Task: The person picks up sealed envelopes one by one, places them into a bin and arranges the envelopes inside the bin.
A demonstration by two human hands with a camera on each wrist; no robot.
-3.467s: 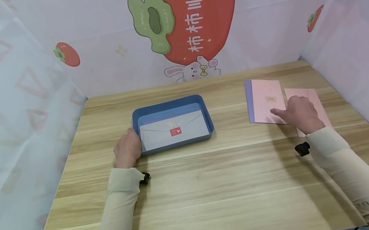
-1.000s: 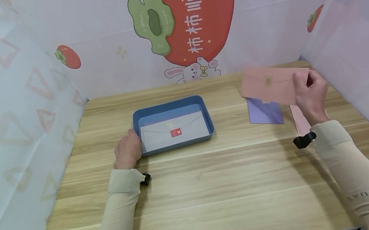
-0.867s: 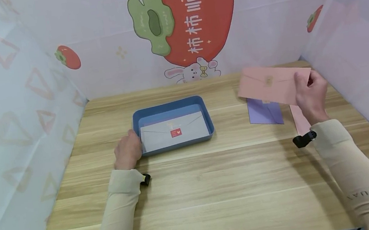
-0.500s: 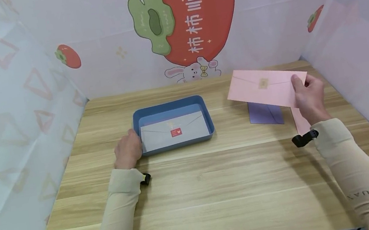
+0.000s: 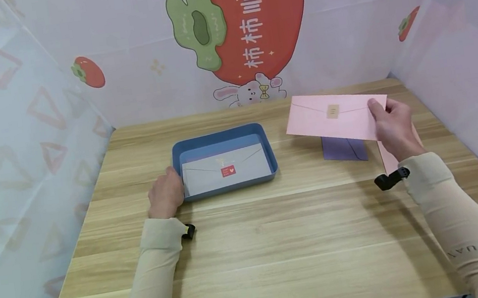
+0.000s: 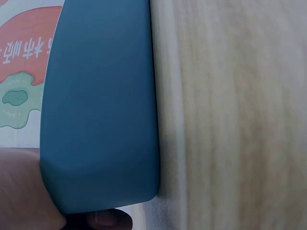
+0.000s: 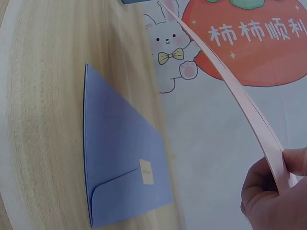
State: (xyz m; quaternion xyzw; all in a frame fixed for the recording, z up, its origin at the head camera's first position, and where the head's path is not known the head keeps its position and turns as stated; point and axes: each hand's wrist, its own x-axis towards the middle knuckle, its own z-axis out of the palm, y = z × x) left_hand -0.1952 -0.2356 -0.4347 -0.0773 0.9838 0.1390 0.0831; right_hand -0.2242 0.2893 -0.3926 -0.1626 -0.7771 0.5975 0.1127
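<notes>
My right hand (image 5: 397, 129) pinches a pink envelope (image 5: 337, 115) by its right end, thumb on top. The envelope hangs above the table, over a purple envelope (image 5: 343, 148) that it partly covers. In the right wrist view the purple envelope (image 7: 124, 158) lies flat with a beige sticker, and the pink one (image 7: 240, 96) appears nearly edge-on. My left hand (image 5: 165, 194) grips the left end of a blue tray (image 5: 219, 136); in the left wrist view my thumb and a fingertip show at the tray's corner (image 6: 103, 177). A white envelope (image 5: 206, 176) with a red sticker lies inside the tray.
Another pink envelope (image 5: 388, 158) lies on the wooden table (image 5: 272, 251), partly hidden by my right hand. A printed cloth backdrop (image 5: 128, 47) stands behind the table, with cloth walls at both sides.
My right hand has picked up the pink envelope from on top of the purple one, turned it sideways, and moved it slightly left toward the tray. My left hand has stayed at the tray.
</notes>
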